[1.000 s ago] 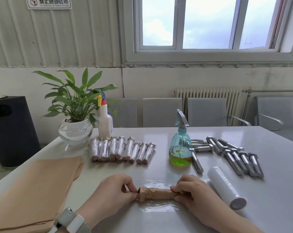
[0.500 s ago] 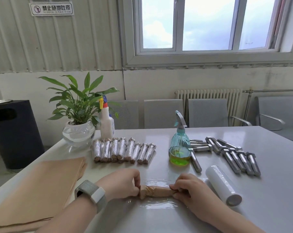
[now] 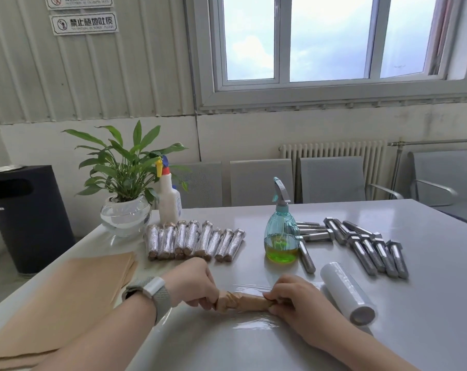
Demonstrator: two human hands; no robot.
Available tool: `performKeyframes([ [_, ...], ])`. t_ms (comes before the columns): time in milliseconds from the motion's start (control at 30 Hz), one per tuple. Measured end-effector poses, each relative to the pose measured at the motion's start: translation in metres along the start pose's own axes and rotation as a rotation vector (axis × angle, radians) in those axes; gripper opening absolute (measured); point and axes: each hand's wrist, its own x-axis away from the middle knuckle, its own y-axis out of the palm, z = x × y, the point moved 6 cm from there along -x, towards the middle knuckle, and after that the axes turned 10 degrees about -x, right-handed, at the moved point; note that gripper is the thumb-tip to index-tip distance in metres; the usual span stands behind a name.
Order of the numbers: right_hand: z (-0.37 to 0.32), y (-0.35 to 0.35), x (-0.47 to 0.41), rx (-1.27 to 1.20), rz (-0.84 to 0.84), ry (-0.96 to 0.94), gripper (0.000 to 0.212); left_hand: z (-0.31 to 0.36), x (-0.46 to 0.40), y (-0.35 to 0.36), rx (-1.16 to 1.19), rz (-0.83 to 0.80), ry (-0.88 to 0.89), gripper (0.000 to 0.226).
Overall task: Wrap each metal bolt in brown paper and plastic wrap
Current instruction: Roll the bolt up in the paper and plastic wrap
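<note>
1. A bolt wrapped in brown paper (image 3: 243,301) lies crosswise near the front edge of the white desk (image 3: 428,263), on a sheet of clear plastic wrap (image 3: 253,324) spread flat on the desk top.
2. The left hand (image 3: 193,283) has its grip clamped on the left, crumpled end of the paper-wrapped bolt, with fingers curled round it; a watch with a grey band (image 3: 152,293) sits on that wrist.
3. The right hand (image 3: 294,295) has its grip clamped on the right end of the same bolt, with fingertips pinching the paper there.
4. A roll of plastic wrap (image 3: 347,295) lies on its side just right of the right hand.
5. Bare metal bolts (image 3: 371,250) lie in a loose group on the right half of the desk, behind the roll.
6. A teal spray bottle (image 3: 281,234) with green liquid stands upright in the middle of the desk, just beside the nearest bare bolt.
7. A row of finished wrapped bolts (image 3: 194,241) lies side by side behind the left hand.
8. A stack of brown paper sheets (image 3: 74,298) rests on the left part of the desk.
9. A potted plant in a glass bowl (image 3: 125,210) and a white spray bottle (image 3: 169,202) stand at the far left corner.
</note>
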Motion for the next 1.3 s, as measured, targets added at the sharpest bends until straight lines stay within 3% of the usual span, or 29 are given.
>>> performKeyframes([
  [300,0.0,0.0,0.0,0.007,-0.007,0.031,0.017,-0.02,0.02,0.007,0.795,0.006,-0.106,0.021],
  [500,-0.004,0.001,-0.002,0.057,-0.023,0.017,0.02,-0.022,0.032,0.031,0.871,0.214,-0.097,0.024],
  [733,-0.003,0.0,-0.001,0.041,-0.001,0.033,0.02,-0.026,0.043,0.05,1.184,0.326,-0.083,0.031],
  [833,-0.002,-0.001,-0.001,0.03,0.006,0.034,0.02,-0.024,0.041,0.054,1.043,0.371,-0.074,0.039],
  [967,-0.002,0.0,-0.001,0.028,0.007,0.035,0.02,-0.022,0.045,0.054,0.552,0.517,-0.035,0.045],
  [1133,0.0,0.001,-0.002,0.02,0.009,0.038,0.018,0.011,0.051,0.05,-0.17,0.706,0.264,0.05],
  [1300,-0.001,0.001,-0.001,0.021,0.004,0.024,0.018,0.025,0.058,0.042,-0.65,0.706,0.555,0.043],
])
